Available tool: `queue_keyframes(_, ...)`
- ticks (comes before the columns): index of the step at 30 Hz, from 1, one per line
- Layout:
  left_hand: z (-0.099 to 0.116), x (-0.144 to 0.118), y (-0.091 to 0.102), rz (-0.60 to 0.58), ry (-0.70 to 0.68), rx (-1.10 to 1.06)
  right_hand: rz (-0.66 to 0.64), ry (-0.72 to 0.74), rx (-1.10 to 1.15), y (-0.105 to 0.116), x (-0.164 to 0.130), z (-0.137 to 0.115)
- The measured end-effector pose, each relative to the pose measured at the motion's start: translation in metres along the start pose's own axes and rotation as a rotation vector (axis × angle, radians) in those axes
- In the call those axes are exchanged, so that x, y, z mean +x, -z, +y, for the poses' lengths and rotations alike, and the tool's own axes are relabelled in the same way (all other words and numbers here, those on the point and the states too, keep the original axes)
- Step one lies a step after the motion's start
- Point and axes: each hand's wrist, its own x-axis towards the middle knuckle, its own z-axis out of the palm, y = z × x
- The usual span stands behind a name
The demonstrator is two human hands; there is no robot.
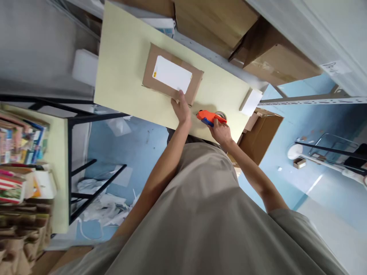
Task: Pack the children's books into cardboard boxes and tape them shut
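The left hand (181,109) presses its fingers on the near corner of the flat cardboard parcel (172,74), whose long axis runs across the table (123,68), while the right hand (220,131), just beside, grips the orange tape dispenser (210,117).

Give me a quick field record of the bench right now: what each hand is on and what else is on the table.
left hand: resting on the near edge of the cardboard parcel
right hand: gripping the orange tape dispenser
parcel: lies flat on the pale table, white label facing up
dispenser: at the table's near edge, apart from the parcel
also on table: small white box at the right end
behind table: large cardboard boxes
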Motion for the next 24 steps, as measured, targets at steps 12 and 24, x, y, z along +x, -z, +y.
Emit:
queue_keyframes(12,0.052,0.015,0.056,-0.064,0.072,0.014,-0.014,0.186,0.145,-0.003,0.008,-0.038)
queue_keyframes(24,0.082,0.002,0.07,-0.072,0.227,0.174,-0.027,0.205,0.287,-0.017,-0.018,-0.065)
